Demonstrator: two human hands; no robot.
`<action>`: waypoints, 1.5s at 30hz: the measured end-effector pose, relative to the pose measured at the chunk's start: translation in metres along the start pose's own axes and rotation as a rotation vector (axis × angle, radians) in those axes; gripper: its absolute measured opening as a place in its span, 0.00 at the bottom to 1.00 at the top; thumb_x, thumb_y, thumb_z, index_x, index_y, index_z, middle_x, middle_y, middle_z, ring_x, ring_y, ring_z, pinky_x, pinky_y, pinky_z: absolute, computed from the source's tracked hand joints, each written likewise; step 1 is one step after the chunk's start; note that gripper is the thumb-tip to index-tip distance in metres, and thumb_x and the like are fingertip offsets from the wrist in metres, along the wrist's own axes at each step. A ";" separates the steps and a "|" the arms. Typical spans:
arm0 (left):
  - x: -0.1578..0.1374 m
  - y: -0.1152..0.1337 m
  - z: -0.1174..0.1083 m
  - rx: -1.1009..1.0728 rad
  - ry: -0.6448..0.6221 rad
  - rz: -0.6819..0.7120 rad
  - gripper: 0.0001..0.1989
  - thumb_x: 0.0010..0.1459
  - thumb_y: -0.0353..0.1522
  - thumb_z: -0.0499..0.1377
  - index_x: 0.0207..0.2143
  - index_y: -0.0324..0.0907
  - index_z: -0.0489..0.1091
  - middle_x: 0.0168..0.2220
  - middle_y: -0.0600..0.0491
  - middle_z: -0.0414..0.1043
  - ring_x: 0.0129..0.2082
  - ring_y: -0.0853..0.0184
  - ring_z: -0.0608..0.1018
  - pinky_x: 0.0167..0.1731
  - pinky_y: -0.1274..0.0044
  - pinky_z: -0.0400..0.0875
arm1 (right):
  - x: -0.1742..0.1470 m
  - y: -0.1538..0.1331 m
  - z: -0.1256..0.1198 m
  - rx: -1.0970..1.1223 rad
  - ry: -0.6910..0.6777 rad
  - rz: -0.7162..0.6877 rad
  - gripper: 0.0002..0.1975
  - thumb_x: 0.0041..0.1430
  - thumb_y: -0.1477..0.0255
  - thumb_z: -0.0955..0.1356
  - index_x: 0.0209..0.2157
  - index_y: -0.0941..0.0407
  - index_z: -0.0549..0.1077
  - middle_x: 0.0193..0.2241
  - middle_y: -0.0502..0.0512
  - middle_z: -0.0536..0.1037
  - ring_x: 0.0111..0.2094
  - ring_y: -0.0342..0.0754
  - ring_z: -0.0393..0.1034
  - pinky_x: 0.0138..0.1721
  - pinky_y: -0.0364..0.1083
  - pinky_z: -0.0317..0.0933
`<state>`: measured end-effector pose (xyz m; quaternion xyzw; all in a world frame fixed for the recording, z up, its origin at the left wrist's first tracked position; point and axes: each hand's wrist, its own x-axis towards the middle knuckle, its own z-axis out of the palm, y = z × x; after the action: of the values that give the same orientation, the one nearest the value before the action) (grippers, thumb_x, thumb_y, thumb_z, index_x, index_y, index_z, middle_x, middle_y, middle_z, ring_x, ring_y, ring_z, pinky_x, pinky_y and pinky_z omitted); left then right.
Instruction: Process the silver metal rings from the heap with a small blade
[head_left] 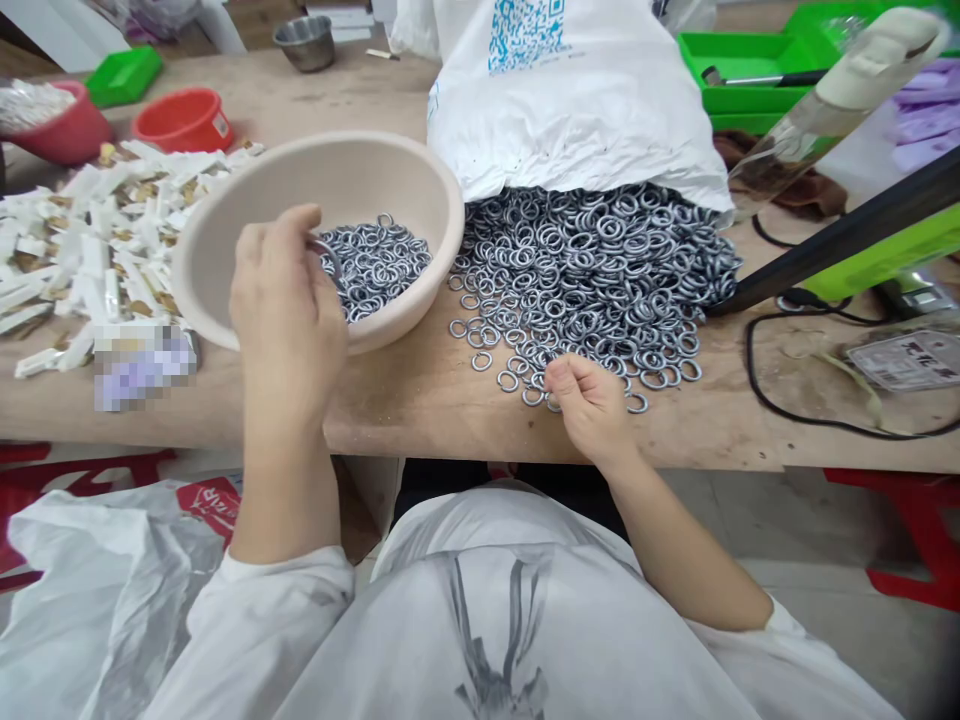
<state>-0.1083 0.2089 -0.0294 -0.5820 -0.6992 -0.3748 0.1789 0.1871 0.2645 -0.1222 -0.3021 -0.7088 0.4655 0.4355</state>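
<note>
My left hand [285, 285] is over the near left rim of a beige plastic basin [247, 200], its fingers curled round a grey metal ring [326, 252]. Inside the basin lies a heap of similar small rings [386, 262]. To the right, a large pile of metal rings [600, 260] spills from the mouth of a white sack [570, 120] onto the tabletop. My right hand [589, 405] is closed at the pile's front edge, touching or just above several loose rings. Whatever its fingers hold is hidden.
White and brown strips [90, 240] lie heaped left of the basin. Behind them are a red bowl [184, 122] and a green tray [124, 75]. A metal bowl [304, 45] is at the back. At right are green bins [739, 65], a clear bottle [832, 110] and a black cable [754, 370].
</note>
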 end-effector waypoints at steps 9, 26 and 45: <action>-0.052 0.049 0.054 -0.043 -0.419 0.389 0.10 0.66 0.31 0.55 0.45 0.40 0.74 0.49 0.44 0.71 0.48 0.56 0.71 0.50 0.64 0.65 | -0.007 -0.008 -0.011 -0.011 0.083 -0.058 0.25 0.79 0.55 0.65 0.29 0.56 0.67 0.22 0.46 0.61 0.22 0.45 0.52 0.24 0.44 0.48; -0.114 0.096 0.062 -1.267 -0.524 -0.626 0.19 0.64 0.47 0.58 0.39 0.39 0.64 0.33 0.53 0.67 0.30 0.72 0.68 0.33 0.79 0.64 | -0.015 -0.013 0.037 0.131 0.051 -0.013 0.23 0.71 0.57 0.71 0.27 0.55 0.65 0.25 0.45 0.62 0.26 0.47 0.54 0.29 0.45 0.48; -0.127 0.104 0.063 -1.522 -0.654 -0.873 0.25 0.62 0.52 0.58 0.30 0.38 0.61 0.22 0.56 0.58 0.22 0.74 0.62 0.25 0.80 0.58 | -0.009 -0.019 0.029 0.423 -0.108 0.066 0.22 0.68 0.50 0.75 0.40 0.54 0.72 0.29 0.48 0.70 0.25 0.49 0.66 0.26 0.44 0.59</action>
<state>0.0347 0.1729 -0.1254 -0.3050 -0.4380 -0.5834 -0.6122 0.1649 0.2385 -0.1133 -0.2019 -0.6074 0.6334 0.4349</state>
